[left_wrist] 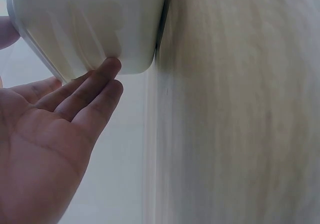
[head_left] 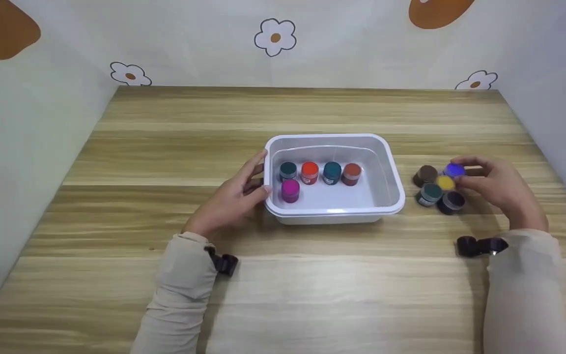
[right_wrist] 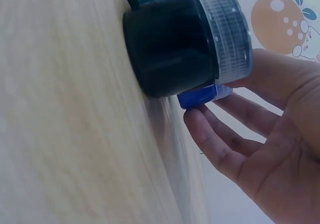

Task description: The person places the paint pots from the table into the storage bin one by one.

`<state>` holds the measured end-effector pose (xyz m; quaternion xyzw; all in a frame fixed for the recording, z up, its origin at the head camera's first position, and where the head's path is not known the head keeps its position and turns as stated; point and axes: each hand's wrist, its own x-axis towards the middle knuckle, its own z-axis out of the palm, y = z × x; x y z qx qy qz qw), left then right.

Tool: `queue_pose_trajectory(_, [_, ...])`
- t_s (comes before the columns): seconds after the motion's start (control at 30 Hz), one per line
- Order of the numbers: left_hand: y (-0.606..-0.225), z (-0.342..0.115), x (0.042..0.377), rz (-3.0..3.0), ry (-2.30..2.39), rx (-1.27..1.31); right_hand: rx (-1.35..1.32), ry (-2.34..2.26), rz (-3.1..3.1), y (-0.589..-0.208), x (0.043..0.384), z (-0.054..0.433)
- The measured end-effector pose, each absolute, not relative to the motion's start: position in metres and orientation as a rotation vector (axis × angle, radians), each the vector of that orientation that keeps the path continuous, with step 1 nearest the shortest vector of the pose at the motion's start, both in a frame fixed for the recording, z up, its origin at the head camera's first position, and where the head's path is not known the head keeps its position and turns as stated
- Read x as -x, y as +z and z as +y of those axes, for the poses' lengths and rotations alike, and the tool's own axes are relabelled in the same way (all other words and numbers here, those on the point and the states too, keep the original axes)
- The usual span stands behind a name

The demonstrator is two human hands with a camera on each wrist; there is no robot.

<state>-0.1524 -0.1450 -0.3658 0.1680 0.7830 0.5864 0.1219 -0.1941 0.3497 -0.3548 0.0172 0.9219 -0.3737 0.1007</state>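
Note:
A white plastic tub [head_left: 329, 211] stands mid-table. My left hand [head_left: 229, 199] touches its left end, thumb at the rim and fairly straight fingers [left_wrist: 90, 97] against the outer wall. Small paint jars stand inside: dark green [head_left: 288, 170], orange-red [head_left: 309, 172], teal [head_left: 332, 172] and red-brown [head_left: 352, 174] in a row, with a magenta jar [head_left: 290, 191] in front. Right of the tub, my right hand [head_left: 501, 189] pinches a blue paint jar [head_left: 454, 170] between thumb and fingers. In the right wrist view, a dark jar [right_wrist: 172, 47] partly hides the blue one.
Clustered close around the blue jar are a brown jar [head_left: 426, 175], a yellow jar [head_left: 444, 183], a green jar [head_left: 429, 194] and a blackish jar [head_left: 451, 202]. The wood-grain table [head_left: 342, 295] backs onto a pale curtain [head_left: 204, 44] printed with flowers.

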Motion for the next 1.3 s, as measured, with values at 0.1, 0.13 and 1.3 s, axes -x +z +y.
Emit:
queue_pose_trajectory(0.1, [-0.366,-0.145,0.152,2.286,1.714,-0.497,-0.065,-1.096,2.753,-0.353,0.194,0.35])
queue_pose_trajectory(0.13, [-0.366,-0.145,0.152,2.286,1.714,-0.496,-0.067,-1.088,2.771,-0.352,0.193,0.351])
queue_pose_trajectory(1.3, [-0.365,-0.145,0.153,2.318,1.678,-0.514,0.707,-1.265,2.797,-0.31,0.188,0.193])
